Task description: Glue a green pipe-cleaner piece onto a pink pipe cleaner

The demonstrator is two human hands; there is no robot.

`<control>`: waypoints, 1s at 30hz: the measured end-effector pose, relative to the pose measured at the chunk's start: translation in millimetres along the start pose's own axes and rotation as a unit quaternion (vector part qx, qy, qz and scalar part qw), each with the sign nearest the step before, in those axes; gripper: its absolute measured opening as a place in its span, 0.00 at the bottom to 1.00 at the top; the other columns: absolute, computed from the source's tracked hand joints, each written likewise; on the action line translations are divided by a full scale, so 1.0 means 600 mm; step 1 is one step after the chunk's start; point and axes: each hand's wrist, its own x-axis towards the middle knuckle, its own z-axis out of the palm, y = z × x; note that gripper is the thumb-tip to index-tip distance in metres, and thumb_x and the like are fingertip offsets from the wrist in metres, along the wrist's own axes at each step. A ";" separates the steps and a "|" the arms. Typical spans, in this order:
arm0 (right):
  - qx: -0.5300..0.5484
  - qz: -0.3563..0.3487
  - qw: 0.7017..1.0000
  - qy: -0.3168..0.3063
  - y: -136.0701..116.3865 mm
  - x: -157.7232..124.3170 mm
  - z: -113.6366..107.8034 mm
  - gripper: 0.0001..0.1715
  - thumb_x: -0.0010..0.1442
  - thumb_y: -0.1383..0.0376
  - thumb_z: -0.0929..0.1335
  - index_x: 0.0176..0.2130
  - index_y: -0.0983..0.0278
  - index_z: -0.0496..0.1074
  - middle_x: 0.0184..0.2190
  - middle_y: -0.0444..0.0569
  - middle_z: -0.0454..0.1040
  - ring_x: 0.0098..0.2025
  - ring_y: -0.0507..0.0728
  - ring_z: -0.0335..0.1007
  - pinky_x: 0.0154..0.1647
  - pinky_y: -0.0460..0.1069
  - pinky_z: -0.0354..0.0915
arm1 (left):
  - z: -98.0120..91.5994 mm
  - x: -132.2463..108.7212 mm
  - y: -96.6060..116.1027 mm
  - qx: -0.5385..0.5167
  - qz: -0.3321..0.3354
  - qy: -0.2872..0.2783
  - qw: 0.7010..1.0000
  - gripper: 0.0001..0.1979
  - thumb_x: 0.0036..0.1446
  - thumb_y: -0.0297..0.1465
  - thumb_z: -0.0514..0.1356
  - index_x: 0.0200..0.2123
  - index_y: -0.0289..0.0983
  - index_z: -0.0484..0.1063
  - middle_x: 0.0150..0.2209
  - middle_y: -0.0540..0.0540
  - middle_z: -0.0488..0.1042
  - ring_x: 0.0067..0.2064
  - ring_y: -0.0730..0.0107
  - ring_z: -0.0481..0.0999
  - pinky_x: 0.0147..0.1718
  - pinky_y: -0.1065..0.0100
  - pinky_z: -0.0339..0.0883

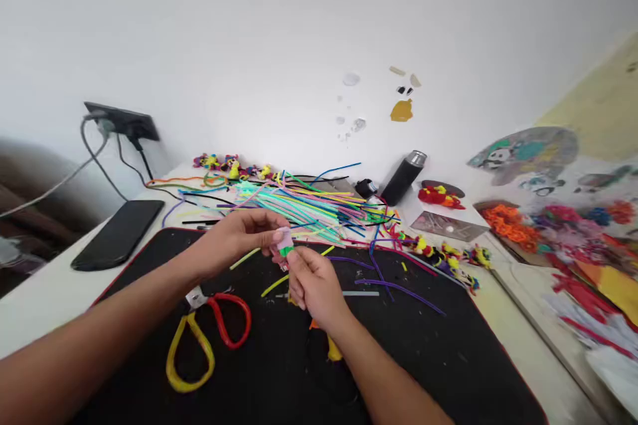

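Above the black mat [259,372], my two hands meet at a small lilac-and-green craft piece [284,238] with some pink below it. My left hand [254,232] pinches its upper part between thumb and fingers. Closed on the green lower end are the fingertips of my right hand [316,285]. The exact kind of the piece is too small to make out. Under my left forearm lie scissors [190,355] with one yellow and one red handle, their blades mostly hidden. A yellow-and-orange object [333,349] is partly covered by my right wrist.
Many coloured pipe cleaners [299,209] are heaped behind the mat, with loose purple ones [399,292] on it. A black phone [118,234] lies at left. Further right are a dark flask [403,179], small yellow figures [448,255] and orange fuzzy pieces [511,229].
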 end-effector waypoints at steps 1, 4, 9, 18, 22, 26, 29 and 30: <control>-0.002 0.001 1.000 -0.001 -0.001 0.000 0.000 0.31 0.62 0.39 0.72 0.38 0.65 0.77 0.12 0.30 0.56 0.11 0.46 0.46 0.13 0.44 0.47 | 0.000 0.000 0.000 0.002 -0.001 0.001 1.000 0.15 0.56 0.41 0.74 0.40 0.37 0.82 0.31 0.49 0.82 0.30 0.70 0.79 0.31 0.70 0.70; -0.005 0.002 1.000 -0.004 -0.004 -0.001 0.000 0.31 0.62 0.39 0.71 0.38 0.65 0.77 0.12 0.31 0.56 0.11 0.46 0.47 0.14 0.44 0.47 | 0.000 -0.001 -0.001 0.006 -0.002 0.003 1.000 0.15 0.56 0.41 0.74 0.40 0.38 0.82 0.31 0.49 0.82 0.29 0.70 0.79 0.31 0.69 0.70; 0.002 -0.005 1.000 -0.006 -0.007 -0.003 0.001 0.30 0.62 0.40 0.72 0.37 0.65 0.78 0.13 0.31 0.55 0.12 0.46 0.47 0.14 0.44 0.48 | 0.001 -0.003 0.003 0.004 -0.004 0.006 1.000 0.14 0.55 0.42 0.74 0.38 0.38 0.83 0.31 0.48 0.81 0.30 0.69 0.78 0.31 0.69 0.71; 0.036 -0.062 0.993 0.094 -0.014 0.000 -0.015 0.26 0.65 0.45 0.73 0.33 0.65 0.77 0.13 0.32 0.54 0.12 0.44 0.46 0.13 0.42 0.44 | -0.023 0.006 0.009 -0.094 0.021 0.125 0.987 0.17 0.48 0.40 0.78 0.39 0.39 0.83 0.34 0.49 0.80 0.32 0.71 0.77 0.29 0.72 0.71; 0.028 -0.086 0.988 0.127 -0.008 0.010 -0.029 0.26 0.64 0.45 0.73 0.31 0.65 0.75 0.13 0.32 0.53 0.12 0.44 0.45 0.13 0.42 0.43 | -0.026 0.001 0.017 -0.098 0.030 0.136 0.985 0.23 0.51 0.40 0.77 0.50 0.42 0.83 0.34 0.48 0.80 0.32 0.69 0.78 0.29 0.72 0.71; 0.022 -0.106 0.979 0.172 -0.004 0.020 -0.040 0.26 0.63 0.45 0.73 0.29 0.64 0.74 0.13 0.31 0.52 0.12 0.44 0.43 0.12 0.42 0.41 | -0.027 -0.003 0.029 -0.115 0.045 0.153 0.981 0.20 0.50 0.40 0.77 0.46 0.39 0.85 0.35 0.47 0.81 0.32 0.70 0.77 0.30 0.71 0.71; 0.019 -0.109 0.977 0.183 -0.008 0.022 -0.041 0.25 0.63 0.46 0.73 0.30 0.64 0.74 0.13 0.32 0.52 0.12 0.44 0.43 0.12 0.42 0.41 | -0.040 -0.001 0.036 -0.136 0.058 0.162 0.976 0.16 0.51 0.38 0.76 0.41 0.37 0.84 0.34 0.46 0.81 0.32 0.70 0.78 0.30 0.72 0.71; 0.014 -0.107 0.978 0.180 -0.011 0.021 -0.041 0.25 0.64 0.46 0.73 0.30 0.64 0.74 0.14 0.32 0.52 0.12 0.44 0.44 0.12 0.42 0.42 | -0.046 -0.001 0.038 -0.152 0.065 0.169 0.972 0.16 0.51 0.37 0.77 0.41 0.36 0.84 0.32 0.47 0.81 0.32 0.70 0.78 0.29 0.72 0.71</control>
